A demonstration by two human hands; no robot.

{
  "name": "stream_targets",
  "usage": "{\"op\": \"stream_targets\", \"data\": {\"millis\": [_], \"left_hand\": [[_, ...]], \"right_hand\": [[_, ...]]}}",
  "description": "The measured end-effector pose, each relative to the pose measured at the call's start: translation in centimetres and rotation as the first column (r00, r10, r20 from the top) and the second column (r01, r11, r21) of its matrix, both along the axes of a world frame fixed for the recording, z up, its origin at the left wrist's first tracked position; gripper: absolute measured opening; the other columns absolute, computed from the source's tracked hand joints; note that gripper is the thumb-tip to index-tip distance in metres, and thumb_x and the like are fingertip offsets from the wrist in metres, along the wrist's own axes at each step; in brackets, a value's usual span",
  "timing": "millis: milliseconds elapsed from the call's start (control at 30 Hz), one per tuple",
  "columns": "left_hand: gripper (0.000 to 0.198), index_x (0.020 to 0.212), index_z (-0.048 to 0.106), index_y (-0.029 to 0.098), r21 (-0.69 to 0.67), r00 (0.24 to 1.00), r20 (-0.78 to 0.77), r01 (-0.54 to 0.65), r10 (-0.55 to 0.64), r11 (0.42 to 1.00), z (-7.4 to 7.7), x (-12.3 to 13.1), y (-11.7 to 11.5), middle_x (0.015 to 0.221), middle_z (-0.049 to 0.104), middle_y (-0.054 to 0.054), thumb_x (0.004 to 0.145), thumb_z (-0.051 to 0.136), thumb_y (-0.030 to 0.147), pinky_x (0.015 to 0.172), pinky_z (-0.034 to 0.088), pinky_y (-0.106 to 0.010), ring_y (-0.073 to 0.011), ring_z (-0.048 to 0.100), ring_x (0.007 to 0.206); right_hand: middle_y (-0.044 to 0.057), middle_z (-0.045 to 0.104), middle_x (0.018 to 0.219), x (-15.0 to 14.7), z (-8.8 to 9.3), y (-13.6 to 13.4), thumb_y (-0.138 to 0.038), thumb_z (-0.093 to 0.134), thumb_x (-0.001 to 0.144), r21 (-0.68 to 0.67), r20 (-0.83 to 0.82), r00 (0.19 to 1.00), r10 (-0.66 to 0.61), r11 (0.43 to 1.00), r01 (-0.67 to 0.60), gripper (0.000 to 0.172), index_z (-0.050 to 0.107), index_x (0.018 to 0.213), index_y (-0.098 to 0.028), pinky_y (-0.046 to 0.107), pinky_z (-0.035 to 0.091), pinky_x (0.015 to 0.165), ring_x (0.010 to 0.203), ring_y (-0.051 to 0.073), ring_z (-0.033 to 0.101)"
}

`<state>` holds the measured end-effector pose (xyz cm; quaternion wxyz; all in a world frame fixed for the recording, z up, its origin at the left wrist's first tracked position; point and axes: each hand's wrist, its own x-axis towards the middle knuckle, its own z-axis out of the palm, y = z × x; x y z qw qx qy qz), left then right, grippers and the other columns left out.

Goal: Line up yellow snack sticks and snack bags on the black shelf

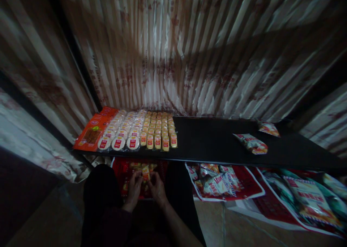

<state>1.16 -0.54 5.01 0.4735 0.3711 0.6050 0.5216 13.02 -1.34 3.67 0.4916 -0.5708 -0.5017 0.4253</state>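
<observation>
Between my legs, my left hand (135, 188) and my right hand (157, 190) pinch one small yellow wrapped snack (145, 173) from both sides. It is held upright above a red basket (117, 167), where more snacks of the same kind lie loose. On the black shelf just beyond, rows of matching yellow wrapped snacks (157, 141) are lined up. To their left run rows of round white wrapped crackers (118, 143). A flat orange snack packet (89, 133) lies at the shelf's left end.
Two chip-like bags, a nearer one (252, 144) and a farther one (268, 128), lie on the right of the black shelf (200, 138). Below stand a red basket of bags (245, 189) and another with larger bags (309, 196). Striped wrapping (162, 52) covers the back.
</observation>
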Motion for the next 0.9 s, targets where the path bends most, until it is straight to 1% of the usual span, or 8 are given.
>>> {"op": "stream_targets", "data": {"millis": [167, 267, 433, 533, 633, 800, 900], "left_hand": [[0.03, 0.083, 0.065, 0.018, 0.02, 0.998, -0.06, 0.022, -0.02, 1.0, 1.8, 0.5, -0.3, 0.087, 0.072, -0.007, 0.06, 0.058, 0.037, 0.08, 0.05, -0.036, -0.0227, 0.065, 0.084], [0.03, 0.083, 0.065, 0.019, 0.035, 0.997, -0.07, 0.032, -0.029, 0.999, 2.4, 0.7, -0.4, 0.086, 0.072, -0.007, 0.062, 0.057, 0.038, 0.078, 0.051, -0.037, -0.0229, 0.065, 0.084], [0.032, 0.085, 0.064, 0.018, 0.051, 0.996, -0.092, 0.009, -0.005, 0.999, 2.5, 0.8, -0.5, 0.089, 0.071, -0.009, 0.062, 0.056, 0.038, 0.081, 0.05, -0.038, -0.0234, 0.065, 0.086], [0.032, 0.087, 0.063, 0.018, 0.073, 0.994, -0.109, 0.023, -0.015, 0.997, 2.7, 0.9, -0.6, 0.093, 0.07, -0.01, 0.063, 0.055, 0.038, 0.084, 0.05, -0.039, -0.0234, 0.064, 0.089], [0.028, 0.087, 0.063, 0.019, 0.104, 0.991, -0.133, 0.043, -0.029, 0.994, 2.9, 1.0, -0.6, 0.092, 0.07, -0.009, 0.066, 0.054, 0.036, 0.084, 0.05, -0.038, -0.0223, 0.064, 0.089], [0.027, 0.086, 0.063, 0.018, 0.153, 0.984, -0.181, 0.034, -0.006, 0.988, 2.9, 1.2, -0.7, 0.092, 0.07, -0.01, 0.067, 0.053, 0.035, 0.085, 0.05, -0.039, -0.0229, 0.064, 0.089], [0.028, 0.089, 0.062, 0.018, 0.175, 0.982, -0.19, 0.046, -0.012, 0.983, 3.0, 1.5, -0.8, 0.094, 0.069, -0.01, 0.07, 0.052, 0.036, 0.085, 0.05, -0.04, -0.0231, 0.064, 0.09]], "right_hand": [[0.002, 0.069, 0.085, 0.2, 0.3, -0.2, -0.025, 0.056, 0.073, 0.057, 0.028, 1.0, -0.009, 0.998, 0.008, 0.018, 0.057, 0.091, -0.023, 0.028, 0.052, 0.073, 0.077, 0.018, 0.066], [0.002, 0.069, 0.087, 0.2, 0.5, -0.2, -0.027, 0.056, 0.074, 0.091, 0.041, 0.999, -0.024, 0.996, 0.02, 0.019, 0.058, 0.093, -0.022, 0.028, 0.052, 0.073, 0.079, 0.019, 0.067], [0.004, 0.069, 0.09, 0.3, 0.9, -0.4, -0.03, 0.053, 0.078, 0.101, 0.098, 0.995, -0.025, 0.995, 0.015, 0.019, 0.057, 0.095, -0.021, 0.029, 0.052, 0.076, 0.082, 0.019, 0.067], [0.005, 0.069, 0.093, 0.4, 1.2, -0.5, -0.033, 0.052, 0.08, 0.112, 0.117, 0.992, -0.037, 0.993, 0.024, 0.021, 0.057, 0.097, -0.021, 0.029, 0.052, 0.078, 0.086, 0.019, 0.067], [0.005, 0.07, 0.092, 0.6, 1.6, -0.6, -0.035, 0.052, 0.08, 0.125, 0.132, 0.99, -0.054, 0.991, 0.037, 0.022, 0.057, 0.096, -0.021, 0.029, 0.052, 0.078, 0.086, 0.02, 0.067], [0.006, 0.069, 0.092, 0.6, 2.2, -0.9, -0.038, 0.05, 0.083, 0.148, 0.152, 0.987, -0.052, 0.989, 0.029, 0.023, 0.056, 0.096, -0.02, 0.029, 0.052, 0.077, 0.085, 0.02, 0.067], [0.006, 0.069, 0.092, 0.7, 2.4, -1.0, -0.038, 0.049, 0.084, 0.151, 0.156, 0.985, -0.078, 0.987, 0.054, 0.022, 0.056, 0.096, -0.021, 0.029, 0.052, 0.079, 0.086, 0.019, 0.066]]}}
